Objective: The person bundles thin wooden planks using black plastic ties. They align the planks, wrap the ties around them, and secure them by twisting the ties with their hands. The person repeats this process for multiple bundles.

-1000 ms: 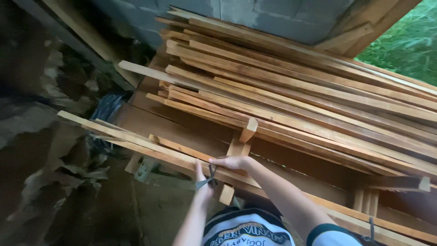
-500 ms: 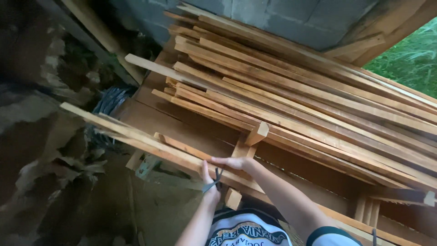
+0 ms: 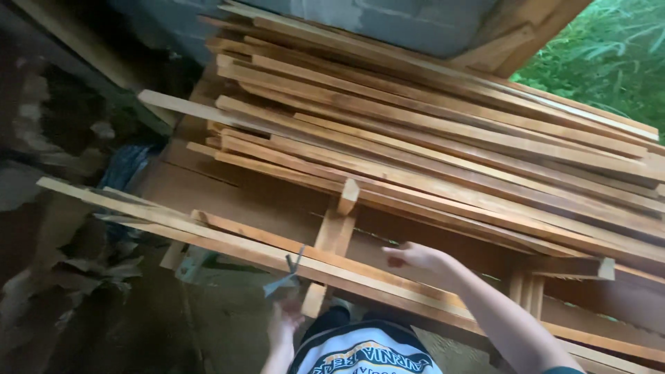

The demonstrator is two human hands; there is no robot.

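Observation:
A bundle of long thin wooden slats (image 3: 228,239) lies slanting across a low wooden frame in front of me. My right hand (image 3: 421,260) rests on top of these slats, fingers spread along their edge. My left hand (image 3: 284,324) is lower, just below the bundle, closed around the bottom of a thin grey strip (image 3: 285,275) that sticks up against the slats; I cannot tell what kind of thing it is. A short upright wooden block (image 3: 336,228) stands between the two hands.
A big stack of long wooden slats (image 3: 443,145) fills the rack behind. A grey block wall (image 3: 409,21) is at the top and green plants (image 3: 609,62) at the right. Dark rubble and scraps (image 3: 62,277) lie on the left.
My left hand has dropped from the slats to below the bundle, with the grey strip. My right hand has slid to the right along the slats. The view has shifted slightly.

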